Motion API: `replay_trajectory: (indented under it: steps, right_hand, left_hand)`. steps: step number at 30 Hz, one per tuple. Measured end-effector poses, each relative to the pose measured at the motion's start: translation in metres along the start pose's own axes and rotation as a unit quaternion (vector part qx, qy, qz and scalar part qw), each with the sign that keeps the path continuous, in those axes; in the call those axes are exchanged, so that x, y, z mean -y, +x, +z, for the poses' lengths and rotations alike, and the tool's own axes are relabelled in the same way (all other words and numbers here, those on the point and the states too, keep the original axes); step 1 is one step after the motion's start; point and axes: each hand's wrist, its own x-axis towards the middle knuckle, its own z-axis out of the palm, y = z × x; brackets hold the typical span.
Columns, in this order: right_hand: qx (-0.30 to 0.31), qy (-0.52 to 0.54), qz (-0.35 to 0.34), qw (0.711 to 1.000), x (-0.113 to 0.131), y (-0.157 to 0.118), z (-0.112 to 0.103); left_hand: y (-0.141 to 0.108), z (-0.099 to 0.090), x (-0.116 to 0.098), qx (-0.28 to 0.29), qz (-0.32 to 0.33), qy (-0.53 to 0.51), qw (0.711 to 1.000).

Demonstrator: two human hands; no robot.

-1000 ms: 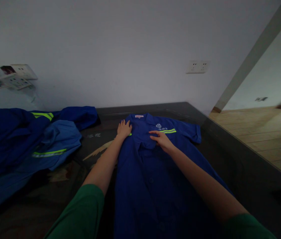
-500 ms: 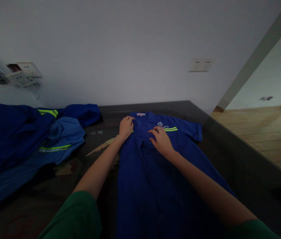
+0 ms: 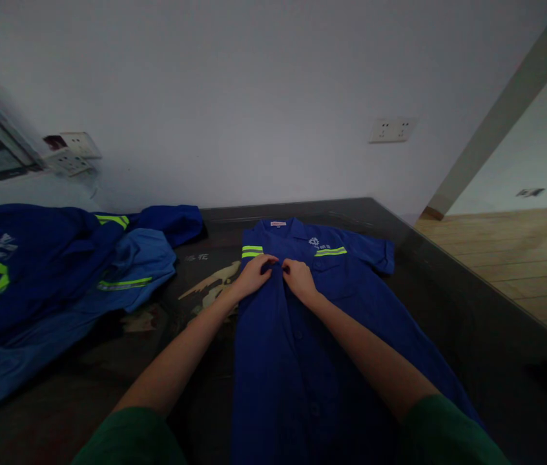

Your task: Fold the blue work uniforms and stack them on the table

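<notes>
A dark blue short-sleeved work shirt [image 3: 350,316] lies front up, its collar toward the wall. It has yellow-green reflective strips, a white chest logo and a button front. My left hand [image 3: 255,274] is closed on one edge of the front opening, below the left strip. Just beside it, my right hand [image 3: 299,278] pinches the opposite front edge. The fingertips are close together, and whatever small part of the shirt front lies between them is hidden. Several buttons show lower down the front.
The dark table [image 3: 365,213] stands against a white wall. A heap of blue work clothes [image 3: 50,258] with reflective strips lies on the left, beside a pale bird-like table decoration [image 3: 217,278]. Wall sockets [image 3: 392,130] are above. A dark object rests at the right edge.
My right hand has moved left and down from the chest, and my left hand has come down from near the collar. Both now meet at the front opening. The view has shifted slightly.
</notes>
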Motion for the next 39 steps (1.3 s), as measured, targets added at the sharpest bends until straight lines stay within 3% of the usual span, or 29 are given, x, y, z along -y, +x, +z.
replay_trajectory:
  steps: [5,9,19,26,35,39]
  right_hand:
    - [-0.015,0.01,-0.066,0.998,-0.006,-0.01,0.004]
    - [-0.05,0.012,-0.048,0.998,-0.013,-0.021,0.008]
    - [-0.061,0.1,-0.04,0.992,-0.022,-0.02,0.013]
    - [-0.028,0.005,-0.041,0.999,-0.019,-0.028,0.004]
    - [0.024,-0.126,-0.159,0.979,-0.017,-0.05,-0.014]
    - [0.024,-0.157,-0.199,0.967,-0.024,-0.061,-0.012]
  left_hand:
    - [-0.007,0.003,-0.01,0.037,0.018,0.011,0.999]
    - [-0.008,0.005,-0.012,0.046,0.021,0.025,0.998]
    - [-0.007,0.003,-0.006,0.075,0.008,0.002,0.997]
    - [-0.005,0.006,-0.006,0.073,-0.028,0.001,0.997]
    - [0.002,0.016,-0.007,0.096,-0.033,0.059,0.993]
    - [-0.003,0.024,-0.013,0.064,-0.03,0.116,0.991]
